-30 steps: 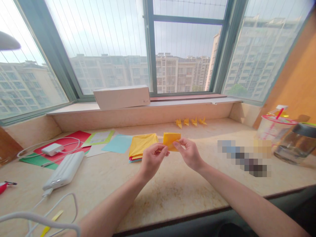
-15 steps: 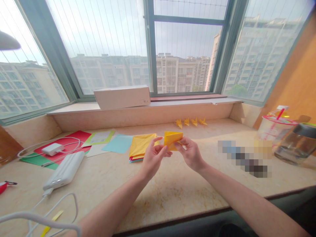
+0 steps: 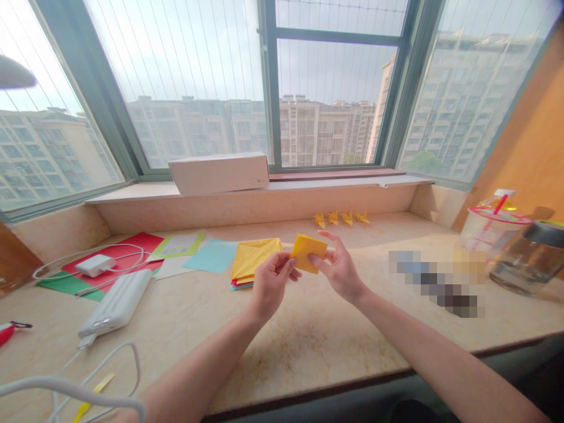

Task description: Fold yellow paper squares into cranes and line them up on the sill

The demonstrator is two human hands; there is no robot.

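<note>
A small folded square of yellow origami paper (image 3: 308, 252) is held up above the counter between both hands. My left hand (image 3: 274, 281) pinches its left corner between thumb and fingers. With the thumb on its near face and fingers behind, my right hand (image 3: 341, 267) grips the right side; its index finger points up off the paper. Just left of the hands lies a stack of paper sheets (image 3: 253, 258), yellow on top with red and blue edges below. Several yellow paper cranes (image 3: 333, 218) stand in a row beyond the hands.
A white power bank (image 3: 115, 308) with cables lies at the left, near a charger plug (image 3: 94, 265) on red and green sheets. A light blue sheet (image 3: 211, 256) lies beside the stack. Right are a dark-lidded jar (image 3: 524, 258) and a plastic cup (image 3: 489, 232). A white box (image 3: 219, 174) rests on the sill.
The yellow paper's raised flap now lies flat, and the piece shows as a square. My left fingers have closed on its left corner, and my right index finger has lifted.
</note>
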